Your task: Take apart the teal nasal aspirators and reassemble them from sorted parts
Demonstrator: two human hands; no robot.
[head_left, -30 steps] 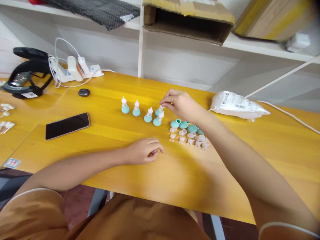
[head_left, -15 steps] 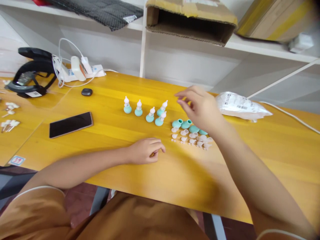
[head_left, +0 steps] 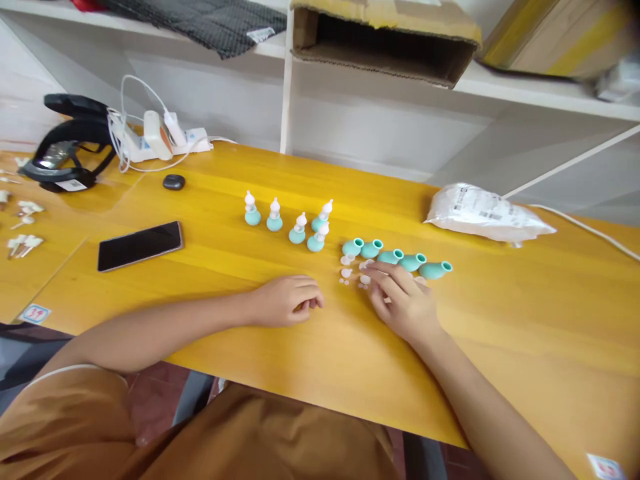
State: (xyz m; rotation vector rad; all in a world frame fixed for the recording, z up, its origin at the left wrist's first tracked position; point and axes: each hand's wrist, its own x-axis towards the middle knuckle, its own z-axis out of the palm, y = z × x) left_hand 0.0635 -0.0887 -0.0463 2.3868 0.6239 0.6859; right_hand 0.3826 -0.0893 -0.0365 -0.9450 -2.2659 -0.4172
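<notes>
The yellow table (head_left: 500, 320) carries the work. On the shelf above it an open cardboard box (head_left: 380, 40) lies on its side, its contents hidden. A sealed white bag (head_left: 487, 213) rests at the table's far right. Five teal bulbs (head_left: 395, 255) lie in a row, necks pointing right. Just in front of them sit the small white caps (head_left: 353, 270), directly under the right hand (head_left: 403, 303), whose grip is loose, fingertips touching the caps, grasping nothing visible. The left hand (head_left: 287, 300) rests curled, farther left.

Yellow wooden table (head_left: 500, 320); phone (head_left: 139, 245); teal bulbs (head_left: 395, 257); plastic bag (head_left: 487, 215)
</notes>
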